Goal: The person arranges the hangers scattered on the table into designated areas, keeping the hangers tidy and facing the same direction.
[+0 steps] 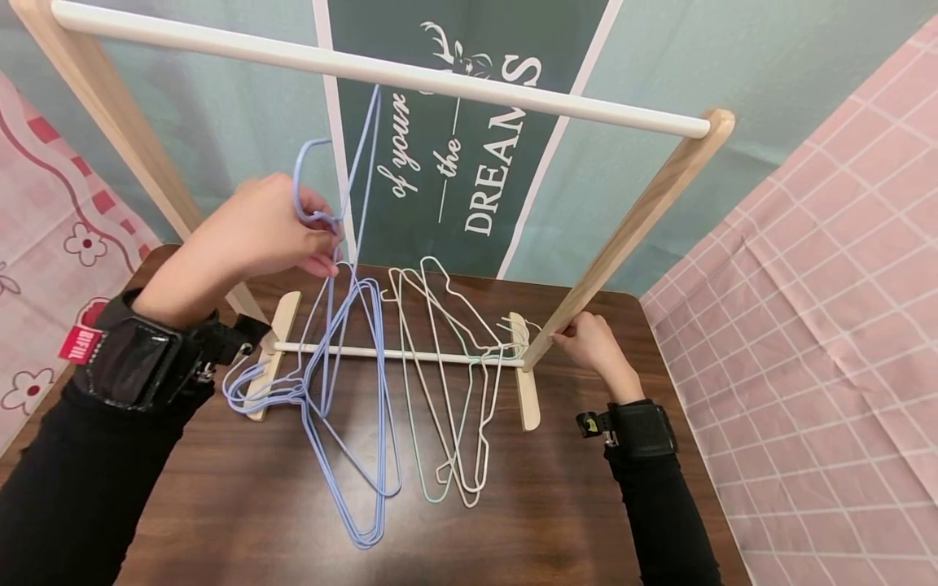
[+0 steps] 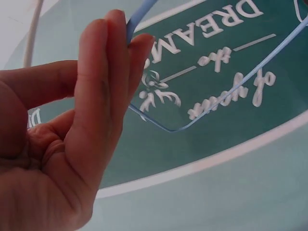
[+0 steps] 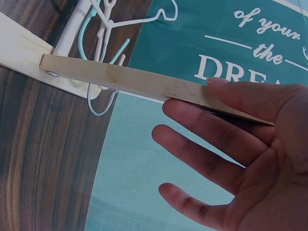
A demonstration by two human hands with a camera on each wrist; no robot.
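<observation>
My left hand (image 1: 264, 224) pinches a light blue wire hanger (image 1: 296, 179) near the base of its hook, raised below the rack's white top rail (image 1: 381, 71). In the left wrist view, the fingers of the left hand (image 2: 94, 106) hide part of that hanger (image 2: 139, 17). My right hand (image 1: 592, 346) holds the rack's right wooden post (image 1: 623, 244) low down. The right wrist view shows thumb and forefinger on the post (image 3: 134, 81), with the other fingers spread. Several blue hangers (image 1: 381, 407) lie overlapping on the table, beside white and mint hangers (image 1: 441, 368).
The rack stands on a brown wooden table (image 1: 242, 505), its white lower bar (image 1: 432, 356) running between two wooden feet. Hangers overlap the lower bar and feet. Behind hangs a green cloth with white lettering (image 1: 484, 195); pink cloths (image 1: 828, 325) border both sides.
</observation>
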